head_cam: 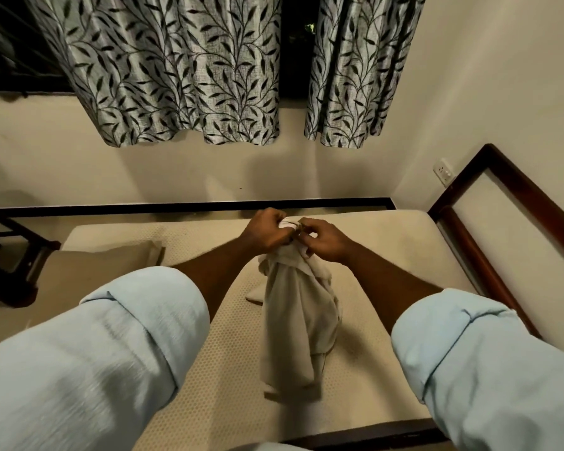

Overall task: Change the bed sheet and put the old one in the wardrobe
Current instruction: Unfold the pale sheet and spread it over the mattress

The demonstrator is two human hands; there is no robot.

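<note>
From my head camera, the bare mattress (pixel 372 369) fills the lower middle of the view, beige with a fine dotted weave. A dark wooden bed frame (pixel 489 255) borders its right side and far edge. At the mattress's left end lies a beige pillow (pixel 127 255), and beyond that end stands some dark furniture (pixel 10 255), cut off by the picture's edge. Leaf-patterned curtains (pixel 176 76) hang on the wall past the far edge, and a white wall socket (pixel 443 172) sits past the far right corner.

The bed sheet (pixel 293 320) is bunched into a long rope over the middle of the mattress. Its long axis runs from the far edge back towards me, top end up, with one corner splaying left. My left hand (pixel 267 231) and right hand (pixel 323 239), close together, both curl round its gathered top.

My fingers hide the top end. I cannot tell whether the lower end rests on the mattress. My rolled sleeves (pixel 95 353) are blurred and cover the near corners.
</note>
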